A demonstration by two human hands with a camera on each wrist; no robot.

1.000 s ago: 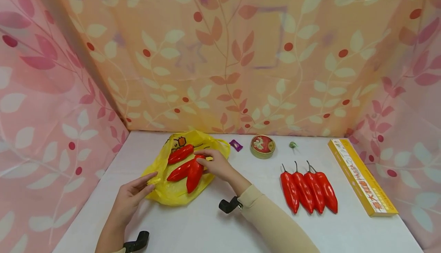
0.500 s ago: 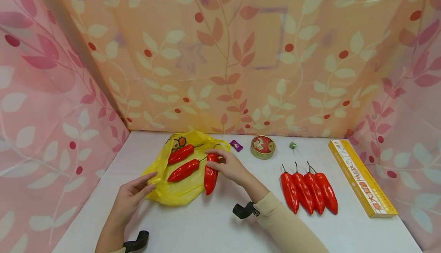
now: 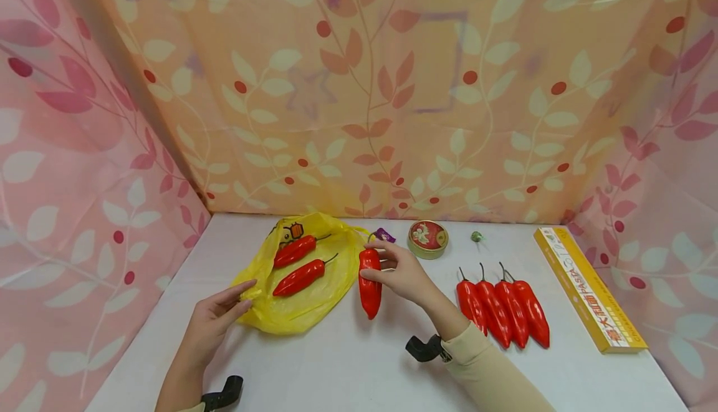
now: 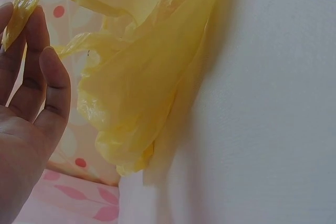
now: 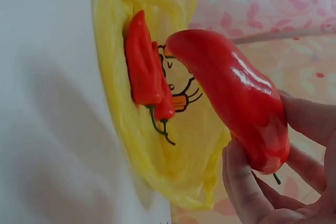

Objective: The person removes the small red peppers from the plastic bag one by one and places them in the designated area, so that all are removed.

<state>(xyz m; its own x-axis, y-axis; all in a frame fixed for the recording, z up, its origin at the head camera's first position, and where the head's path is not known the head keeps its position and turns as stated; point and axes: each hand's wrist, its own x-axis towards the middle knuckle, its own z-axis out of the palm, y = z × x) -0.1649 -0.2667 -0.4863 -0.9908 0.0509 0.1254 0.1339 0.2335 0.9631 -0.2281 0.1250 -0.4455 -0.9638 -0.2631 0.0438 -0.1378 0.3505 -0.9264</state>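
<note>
The right hand (image 3: 401,272) pinches a red pepper (image 3: 369,282) near its stem end between thumb and fingers (image 5: 247,187), holding it above the white table (image 3: 348,362) with the tip hanging down, just right of the yellow bag (image 3: 303,278) and well left of the row of four peppers (image 3: 503,305). The grip sits high on the pepper, so most of its glossy body hangs below and in front of the palm; carrying it well probably calls for a firm pinch, since the smooth skin could slip, and for keeping the tip off the table until it is over its spot. The left hand (image 3: 215,321) lies at the bag's near-left edge, with fingers nearly straight and the plastic (image 4: 142,82) against the fingertips; whether it pinches the film cannot be told. Two more peppers (image 3: 297,265) lie on the bag, clear of both hands.
</note>
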